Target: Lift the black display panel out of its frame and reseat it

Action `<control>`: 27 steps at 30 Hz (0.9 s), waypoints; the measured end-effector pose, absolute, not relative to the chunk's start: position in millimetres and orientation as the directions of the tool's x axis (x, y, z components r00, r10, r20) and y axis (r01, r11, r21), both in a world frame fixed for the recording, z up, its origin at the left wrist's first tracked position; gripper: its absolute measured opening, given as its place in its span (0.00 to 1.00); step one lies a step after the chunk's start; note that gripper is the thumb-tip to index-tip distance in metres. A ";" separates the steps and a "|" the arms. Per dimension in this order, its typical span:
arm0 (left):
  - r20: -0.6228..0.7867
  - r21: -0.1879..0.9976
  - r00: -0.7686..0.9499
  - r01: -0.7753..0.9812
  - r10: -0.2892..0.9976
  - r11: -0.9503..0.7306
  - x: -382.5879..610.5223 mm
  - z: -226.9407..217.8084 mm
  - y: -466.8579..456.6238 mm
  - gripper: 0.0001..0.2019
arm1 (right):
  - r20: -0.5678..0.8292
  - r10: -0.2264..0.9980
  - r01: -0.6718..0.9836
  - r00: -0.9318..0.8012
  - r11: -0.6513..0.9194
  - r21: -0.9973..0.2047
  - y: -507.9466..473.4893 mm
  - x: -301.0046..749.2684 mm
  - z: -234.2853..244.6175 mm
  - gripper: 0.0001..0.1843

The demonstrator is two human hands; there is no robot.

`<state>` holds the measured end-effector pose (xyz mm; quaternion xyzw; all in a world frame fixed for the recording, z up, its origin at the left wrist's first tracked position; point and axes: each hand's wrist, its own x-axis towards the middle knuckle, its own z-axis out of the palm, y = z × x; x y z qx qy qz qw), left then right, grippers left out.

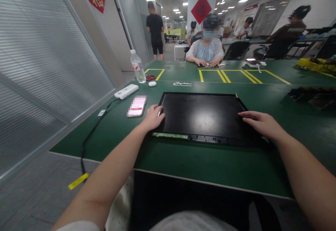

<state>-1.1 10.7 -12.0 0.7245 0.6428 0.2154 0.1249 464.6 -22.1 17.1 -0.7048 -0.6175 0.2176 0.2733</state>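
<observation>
A black flat display panel (202, 115) lies in front of me in a dark frame, its screen catching a round patch of light. Along its near edge runs a green circuit board strip (170, 135), beside a dark section of frame. My left hand (154, 117) is closed on the panel's left edge, fingers bent over the rim. At the opposite edge, my right hand (258, 121) has its fingers stretched inward and the thumb a little apart. Its fingertips meet the right rim; whether they press on it, I cannot tell.
Left of the panel are a phone (137, 106), a white power bank (126, 91) with a black cable, a water bottle (138, 67) and red-handled scissors (150, 77). A person (206, 49) sits across the green table (204, 168). Dark items (315, 96) lie right.
</observation>
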 end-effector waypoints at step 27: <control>0.192 0.518 0.007 0.849 0.981 -0.107 -18.4 -2.8 19.0 0.19 | -0.018 0.976 0.941 0.215 -0.212 -0.264 -14.4 476.7 11.9 0.28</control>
